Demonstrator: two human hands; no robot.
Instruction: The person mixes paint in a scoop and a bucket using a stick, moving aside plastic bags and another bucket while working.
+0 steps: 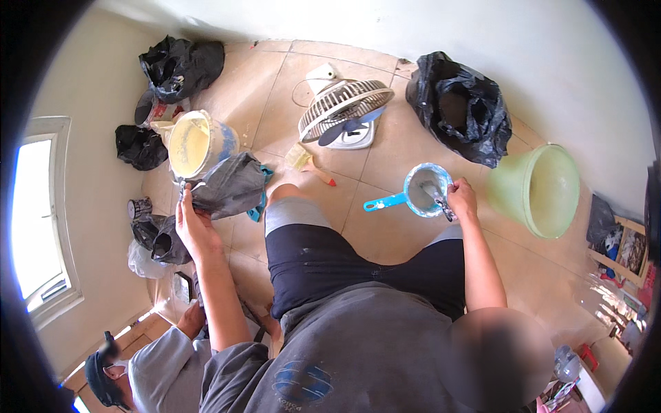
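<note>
My left hand [199,230] is closed on the edge of a crumpled dark grey plastic bag [234,184], which spreads out to the hand's right. On the other side, my right hand [462,198] is closed at the right rim of a blue dipper [426,190]. White smears cover the dipper's inside, and its handle points left. Beneath the right fingers shows a dark, white-smeared scrap whose kind I cannot make out. Behind the grey bag stands a paint-stained, cream-coloured pail [190,146]. A wide brush [303,160] with a red-tipped handle lies on the floor between my hands.
A standing fan [346,110] sits ahead on the tiles. Black bags [454,103] rest near the far wall and at the far left [180,65]. A pale green bucket [544,191] is at the right. Another person [165,368] sits at lower left, by the window [41,213].
</note>
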